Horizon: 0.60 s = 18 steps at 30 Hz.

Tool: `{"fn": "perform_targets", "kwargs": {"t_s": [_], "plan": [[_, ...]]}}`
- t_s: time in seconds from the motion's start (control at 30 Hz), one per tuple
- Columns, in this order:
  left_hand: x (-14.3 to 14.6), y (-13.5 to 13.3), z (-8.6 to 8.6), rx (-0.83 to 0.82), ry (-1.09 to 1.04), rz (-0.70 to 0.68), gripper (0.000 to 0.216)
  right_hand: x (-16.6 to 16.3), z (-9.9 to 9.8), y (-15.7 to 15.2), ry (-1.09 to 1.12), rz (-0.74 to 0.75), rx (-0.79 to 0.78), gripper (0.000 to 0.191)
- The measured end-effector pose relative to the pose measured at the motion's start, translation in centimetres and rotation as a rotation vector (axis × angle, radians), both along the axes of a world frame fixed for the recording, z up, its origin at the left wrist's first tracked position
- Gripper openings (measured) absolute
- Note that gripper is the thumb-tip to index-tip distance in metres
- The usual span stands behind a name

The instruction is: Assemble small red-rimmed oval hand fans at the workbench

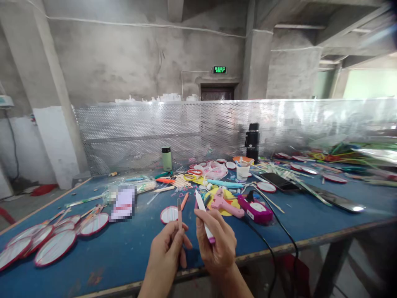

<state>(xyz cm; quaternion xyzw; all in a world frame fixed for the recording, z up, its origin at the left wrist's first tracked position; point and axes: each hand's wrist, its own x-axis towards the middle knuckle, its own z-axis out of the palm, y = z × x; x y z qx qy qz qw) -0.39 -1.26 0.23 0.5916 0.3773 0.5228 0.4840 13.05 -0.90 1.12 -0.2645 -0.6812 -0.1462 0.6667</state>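
Near the table's front edge, my left hand (pixel 169 247) pinches a flat wooden craft stick (pixel 179 212) that points upward; its upper end looks greyish. Just to the right, my right hand (pixel 215 240) is wrapped around a white marker-like pen (pixel 203 211) with a purple lower end, its narrow tip pointing up and away. Stick and pen are apart. Behind the stick lies a round white disc (pixel 169 215) with a red rim, and an orange pen-like piece (pixel 184 201) rests beside it. A pink glue gun (pixel 223 201) lies beyond my right hand.
Several red-rimmed discs (pixel 56 247) on sticks cover the left side. A purple power socket (pixel 256 210) with black cables stands right. Behind are a white cup (pixel 242 170), green bottle (pixel 166 159), black thermos (pixel 252 142) and perforated metal panel (pixel 139 132).
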Motion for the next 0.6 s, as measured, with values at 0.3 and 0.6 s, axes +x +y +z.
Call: {"fn": "perform_targets", "kwargs": {"t_s": [0.3, 0.6], "plan": [[-0.8, 0.7, 1.0, -0.071, 0.034, -0.133, 0.034, 2.0, 0.5, -0.2, -0.048, -0.153, -0.127, 0.039], [-5.1, 2.9, 7.5, 0.107, 0.302, -0.056, 0.026, 3.7, 1.2, 0.1, -0.485, -0.425, -0.498, 0.043]]}}
